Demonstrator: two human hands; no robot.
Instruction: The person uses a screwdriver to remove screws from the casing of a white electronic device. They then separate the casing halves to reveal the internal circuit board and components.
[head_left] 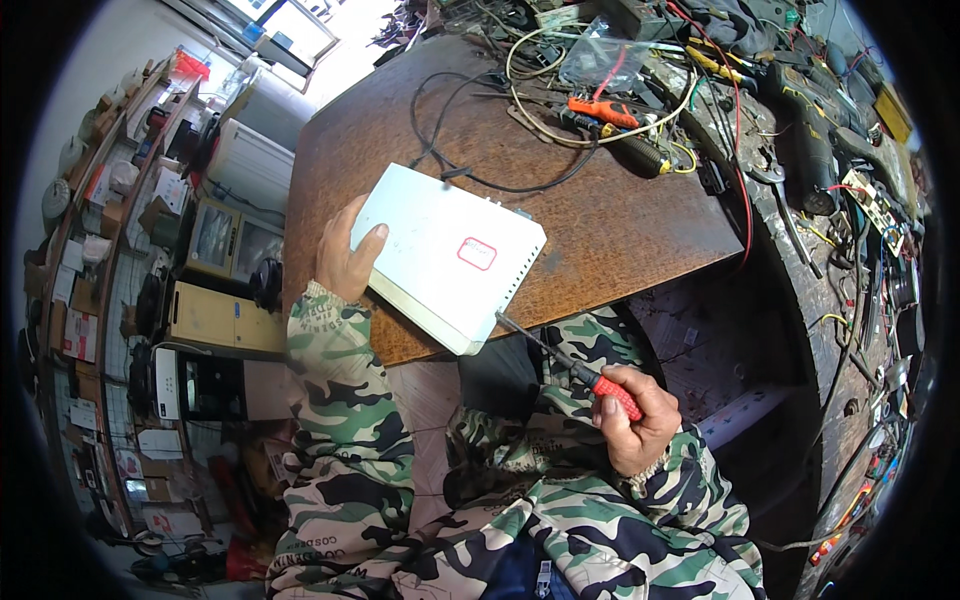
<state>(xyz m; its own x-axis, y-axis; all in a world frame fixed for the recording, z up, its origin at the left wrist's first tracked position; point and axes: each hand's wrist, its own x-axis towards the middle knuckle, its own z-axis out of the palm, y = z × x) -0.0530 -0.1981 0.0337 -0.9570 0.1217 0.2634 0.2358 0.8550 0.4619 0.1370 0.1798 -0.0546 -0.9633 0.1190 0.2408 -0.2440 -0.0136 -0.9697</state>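
Observation:
A flat white metal box with vent slots along its right side and a small red-framed label lies at the near edge of the brown wooden table. My left hand grips the box's left edge, thumb on top and the other fingers partly hidden beyond the side. In my right hand is a screwdriver with a red handle, its fingers closed round the grip. The long dark shaft points up and left, its end at the box's near right corner; the very tip cannot be made out.
A black cable curls behind the box. Orange-handled pliers and loops of wire lie farther back. On the right, a cluttered bench holds a dark power tool and several tools. Shelves with boxes stand at left.

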